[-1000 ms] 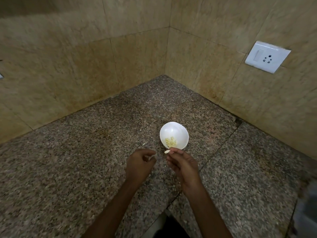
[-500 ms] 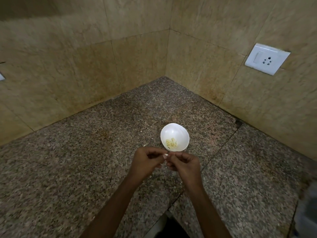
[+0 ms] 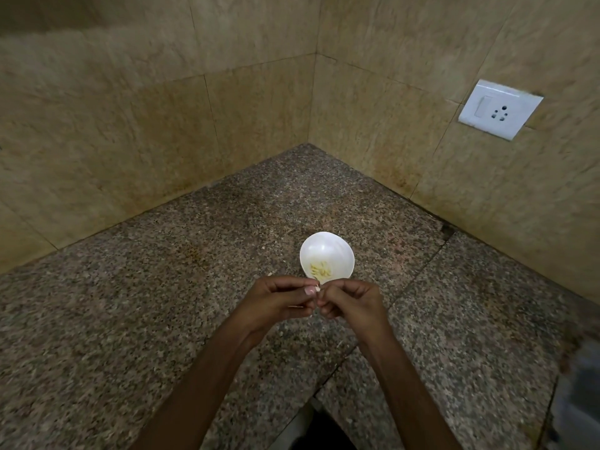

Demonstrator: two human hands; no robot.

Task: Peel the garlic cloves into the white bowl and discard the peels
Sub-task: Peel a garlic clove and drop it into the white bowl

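Head view: left hand (image 3: 276, 300) and right hand (image 3: 352, 303) pinch a garlic clove (image 3: 317, 288); I fear a slip misses the white bowl (image 3: 324, 243).

The left hand (image 3: 279, 297) and right hand (image 3: 350, 300), apart a second ago, have come together. Fingertips of both now pinch the small pale garlic clove (image 3: 316, 289), which the right hand alone held before.

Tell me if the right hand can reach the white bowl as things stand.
Probably yes. The right hand sits just short of the white bowl with nothing between, though it and the left hand are pinching a garlic clove.
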